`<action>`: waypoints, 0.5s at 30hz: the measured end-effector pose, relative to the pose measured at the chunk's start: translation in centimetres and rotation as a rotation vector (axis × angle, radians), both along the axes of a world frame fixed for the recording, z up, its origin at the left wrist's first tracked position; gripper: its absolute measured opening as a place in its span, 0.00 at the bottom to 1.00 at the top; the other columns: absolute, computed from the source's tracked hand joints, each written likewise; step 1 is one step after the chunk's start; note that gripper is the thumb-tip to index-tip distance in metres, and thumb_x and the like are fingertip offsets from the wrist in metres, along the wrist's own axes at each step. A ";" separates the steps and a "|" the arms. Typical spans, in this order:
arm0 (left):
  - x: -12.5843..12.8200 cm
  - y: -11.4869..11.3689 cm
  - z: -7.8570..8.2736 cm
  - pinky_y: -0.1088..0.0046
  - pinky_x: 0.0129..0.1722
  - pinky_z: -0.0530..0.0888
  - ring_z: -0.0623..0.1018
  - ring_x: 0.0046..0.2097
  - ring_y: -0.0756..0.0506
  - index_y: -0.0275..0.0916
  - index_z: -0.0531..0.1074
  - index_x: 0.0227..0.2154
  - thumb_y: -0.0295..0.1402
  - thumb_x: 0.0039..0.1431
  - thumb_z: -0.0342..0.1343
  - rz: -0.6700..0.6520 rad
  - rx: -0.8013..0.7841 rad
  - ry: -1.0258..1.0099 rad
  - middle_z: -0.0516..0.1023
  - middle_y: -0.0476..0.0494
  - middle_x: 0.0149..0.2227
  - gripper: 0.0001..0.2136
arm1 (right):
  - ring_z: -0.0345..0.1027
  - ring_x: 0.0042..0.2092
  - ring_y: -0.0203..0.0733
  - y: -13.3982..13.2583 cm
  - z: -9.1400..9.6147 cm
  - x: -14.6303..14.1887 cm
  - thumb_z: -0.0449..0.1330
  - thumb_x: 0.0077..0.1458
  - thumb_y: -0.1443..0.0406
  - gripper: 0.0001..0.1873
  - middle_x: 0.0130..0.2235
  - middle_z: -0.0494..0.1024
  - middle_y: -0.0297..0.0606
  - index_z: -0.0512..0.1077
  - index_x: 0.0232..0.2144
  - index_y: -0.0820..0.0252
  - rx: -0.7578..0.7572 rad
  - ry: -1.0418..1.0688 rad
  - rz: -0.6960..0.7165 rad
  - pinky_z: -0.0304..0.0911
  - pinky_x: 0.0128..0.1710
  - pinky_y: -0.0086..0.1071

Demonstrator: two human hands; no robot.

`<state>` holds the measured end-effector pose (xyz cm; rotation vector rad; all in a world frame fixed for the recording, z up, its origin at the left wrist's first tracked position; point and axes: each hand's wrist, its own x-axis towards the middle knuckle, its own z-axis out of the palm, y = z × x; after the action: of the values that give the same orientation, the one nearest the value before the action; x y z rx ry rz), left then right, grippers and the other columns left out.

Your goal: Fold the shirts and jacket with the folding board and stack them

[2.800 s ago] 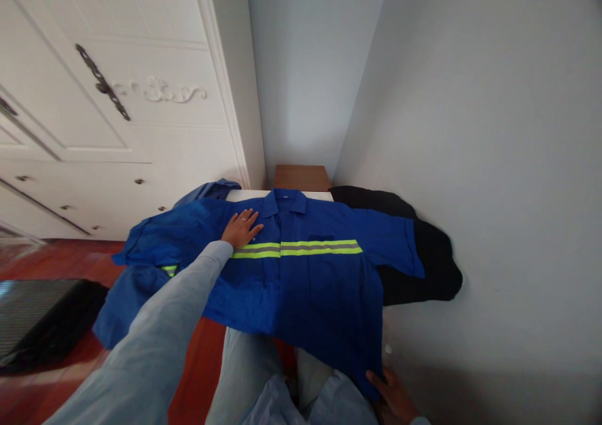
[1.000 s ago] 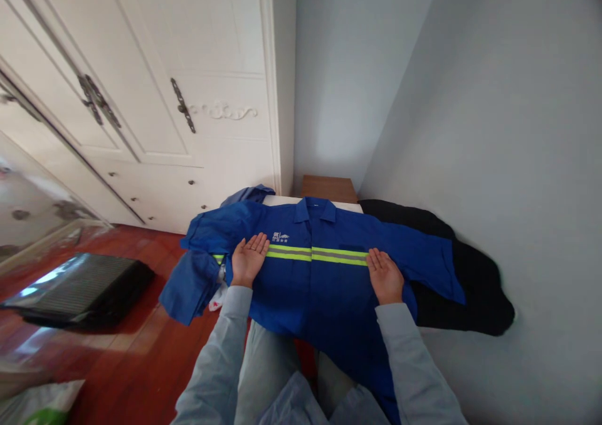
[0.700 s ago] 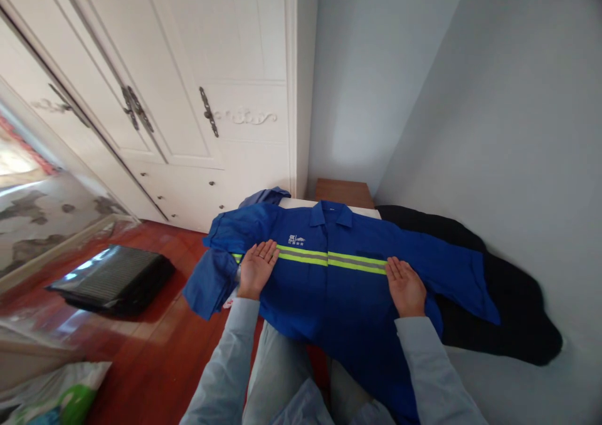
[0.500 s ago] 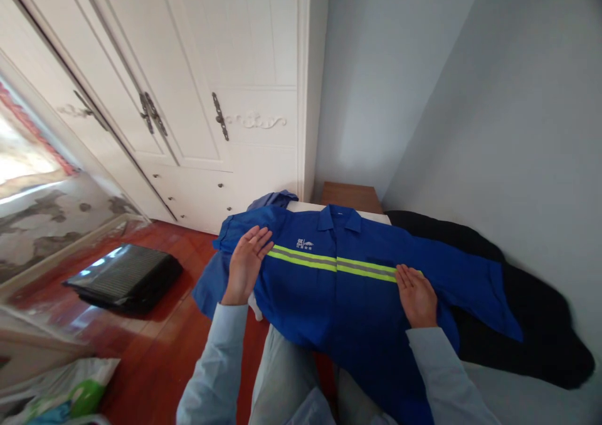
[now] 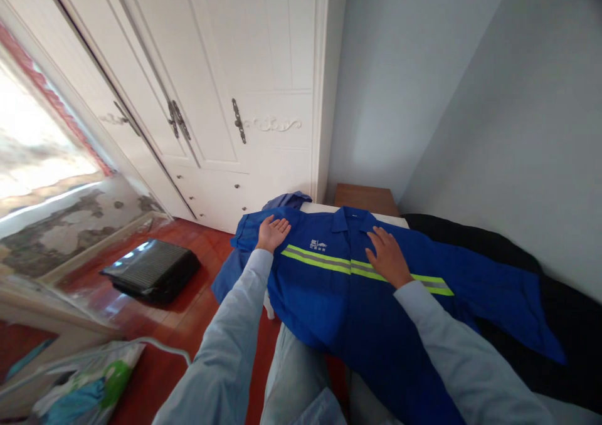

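A blue work jacket point(image 5: 320, 299) lies spread face up over a white surface, collar away from me and sleeves out to both sides. A yellow and grey reflective stripe crosses its chest, with a white logo above it. My left hand point(image 5: 273, 233) is open, palm up, over the jacket's left shoulder area as I see it. Near the collar, my right hand point(image 5: 388, 256) is palm down over the chest and stripe, fingers apart and slightly bent. Whether either hand touches the cloth I cannot tell. Neither holds anything.
Behind the jacket stands a white wardrobe point(image 5: 277, 55), beside a brown wooden box point(image 5: 364, 196). Black cloth point(image 5: 498, 243) lies under the right sleeve. On the red floor are a black plastic-wrapped package point(image 5: 153, 268) and, nearer me, a plastic bag point(image 5: 113, 381).
My right hand has moved up toward the collar and turned palm down. My left hand has moved slightly up, palm still up. The whole view has shifted, with the scene sliding right.
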<state>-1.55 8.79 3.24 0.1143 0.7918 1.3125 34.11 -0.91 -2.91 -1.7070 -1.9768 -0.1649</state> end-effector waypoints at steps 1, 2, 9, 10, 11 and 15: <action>-0.6 0.1 -0.3 0.60 0.54 0.76 0.68 0.65 0.38 0.35 0.55 0.67 0.31 0.61 0.50 0.010 0.004 0.010 0.66 0.26 0.61 0.30 | 0.50 0.69 0.55 0.7 0.0 1.7 0.49 0.61 0.58 0.29 0.66 0.59 0.51 0.67 0.60 0.67 -0.045 -0.087 -0.028 0.47 0.69 0.54; -1.2 0.2 -0.5 0.61 0.54 0.76 0.68 0.65 0.39 0.36 0.54 0.67 0.31 0.62 0.50 0.021 0.015 0.017 0.66 0.26 0.61 0.30 | 0.50 0.69 0.56 1.3 -0.2 3.7 0.49 0.61 0.56 0.30 0.67 0.58 0.53 0.67 0.61 0.68 -0.100 -0.154 -0.060 0.47 0.69 0.55; -4.6 1.5 -1.0 0.63 0.52 0.77 0.74 0.59 0.41 0.36 0.57 0.65 0.31 0.63 0.47 0.109 0.033 0.198 0.69 0.28 0.58 0.26 | 0.47 0.71 0.57 0.2 -3.5 17.1 0.45 0.61 0.49 0.38 0.68 0.55 0.51 0.64 0.64 0.68 -0.497 -0.186 -0.278 0.47 0.68 0.58; -5.0 1.7 -1.0 0.63 0.52 0.76 0.74 0.58 0.42 0.36 0.60 0.63 0.30 0.63 0.46 0.121 0.034 0.245 0.69 0.28 0.58 0.24 | 0.47 0.71 0.57 -0.2 -3.7 18.2 0.46 0.60 0.49 0.38 0.68 0.55 0.51 0.65 0.64 0.67 -0.507 -0.148 -0.288 0.46 0.68 0.58; -5.3 1.9 -0.9 0.64 0.53 0.76 0.75 0.57 0.43 0.36 0.62 0.60 0.30 0.64 0.46 0.138 0.039 0.297 0.70 0.29 0.57 0.22 | 0.47 0.71 0.57 -0.6 -3.7 19.0 0.48 0.59 0.49 0.38 0.68 0.56 0.50 0.66 0.62 0.67 -0.508 -0.106 -0.293 0.45 0.69 0.58; -6.8 1.8 -0.3 0.69 0.57 0.72 0.73 0.57 0.46 0.40 0.71 0.46 0.25 0.62 0.51 0.204 0.119 0.559 0.74 0.39 0.52 0.12 | 0.52 0.69 0.58 -1.9 -3.6 21.0 0.56 0.50 0.46 0.35 0.65 0.63 0.52 0.75 0.51 0.66 -0.443 0.113 -0.295 0.46 0.69 0.58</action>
<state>-8.32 10.54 2.96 0.5236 1.2195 1.5442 55.12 -2.80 -6.48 -2.2287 -1.7585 0.2831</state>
